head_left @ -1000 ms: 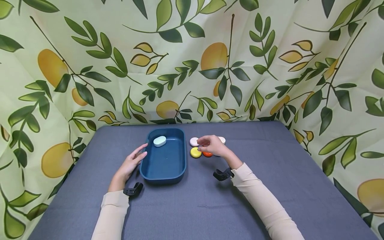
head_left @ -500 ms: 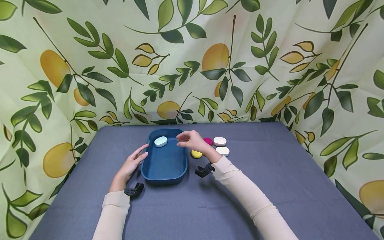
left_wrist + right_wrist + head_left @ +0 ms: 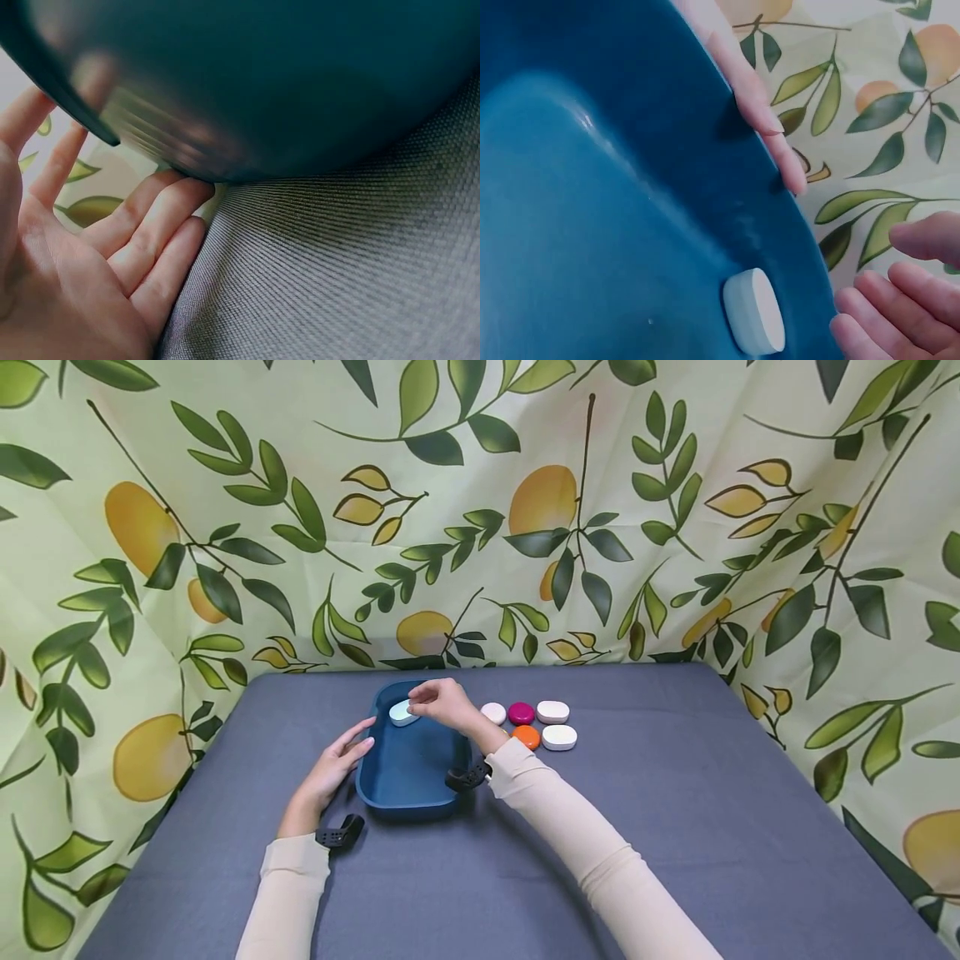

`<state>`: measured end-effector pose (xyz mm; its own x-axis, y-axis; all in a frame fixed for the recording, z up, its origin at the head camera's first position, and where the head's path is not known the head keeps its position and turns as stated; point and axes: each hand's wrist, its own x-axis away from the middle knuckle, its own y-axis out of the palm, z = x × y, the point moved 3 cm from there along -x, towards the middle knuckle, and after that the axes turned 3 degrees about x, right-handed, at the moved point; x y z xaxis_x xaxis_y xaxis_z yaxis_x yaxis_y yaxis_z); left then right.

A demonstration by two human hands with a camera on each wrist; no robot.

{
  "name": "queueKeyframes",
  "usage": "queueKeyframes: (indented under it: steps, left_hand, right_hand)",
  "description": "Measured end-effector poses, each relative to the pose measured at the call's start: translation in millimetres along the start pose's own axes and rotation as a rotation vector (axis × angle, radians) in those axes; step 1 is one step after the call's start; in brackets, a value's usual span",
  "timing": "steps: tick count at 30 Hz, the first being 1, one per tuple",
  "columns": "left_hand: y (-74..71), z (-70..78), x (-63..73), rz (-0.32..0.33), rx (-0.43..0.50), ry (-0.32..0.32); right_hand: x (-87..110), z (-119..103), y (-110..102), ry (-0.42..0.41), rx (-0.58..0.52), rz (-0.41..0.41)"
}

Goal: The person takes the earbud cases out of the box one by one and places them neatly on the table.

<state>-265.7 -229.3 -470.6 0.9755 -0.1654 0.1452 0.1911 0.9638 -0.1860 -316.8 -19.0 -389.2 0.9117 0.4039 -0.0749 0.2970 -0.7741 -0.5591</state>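
A deep blue tray [image 3: 408, 777] sits on the grey cloth. Its back left corner holds a pale mint oval block [image 3: 401, 717], standing against the wall in the right wrist view. My left hand [image 3: 333, 766] rests at the tray's left side with fingers extended, the tips touching the rim and outer wall. Over the back of the tray is my right hand [image 3: 442, 703], close to the mint block. In the right wrist view, the right hand's thumb and fingers [image 3: 885, 304] are apart, with nothing visible between them. The head view hides part of the block behind the right fingers.
Right of the tray lie small smooth pieces: a pale pink round one [image 3: 492, 713], a magenta one [image 3: 521, 713], an orange one [image 3: 527, 737], a pinkish white oval [image 3: 552, 712] and a white oval [image 3: 559, 738]. A leaf-patterned cloth [image 3: 450, 552] hangs behind the table.
My right hand has moved left from above the coloured pieces to the mint block in the tray. The yellow piece seen earlier is out of sight near the right wrist. The left hand stays put.
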Motion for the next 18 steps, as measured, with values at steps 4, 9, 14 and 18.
queueKeyframes:
  steps: [4, 9, 14, 18]
  left_hand:
    - [-0.2, -0.6, 0.2, 0.001, -0.005, -0.001]
    - [0.0, -1.4, 1.5, 0.0, 0.002, -0.012]
    - [0.8, -0.3, 0.9, 0.002, 0.01, -0.007]
    - [0.7, 0.0, 0.7, 0.001, 0.009, -0.001]
  right_hand:
    - [-6.5, 0, 9, 0.063, -0.034, 0.024]
    - [-13.1, 3, 23, 0.099, -0.015, 0.077]
    - [-21.0, 8, 30, 0.209, -0.021, 0.129]
    - [-36.0, 30, 37, 0.252, -0.008, 0.167]
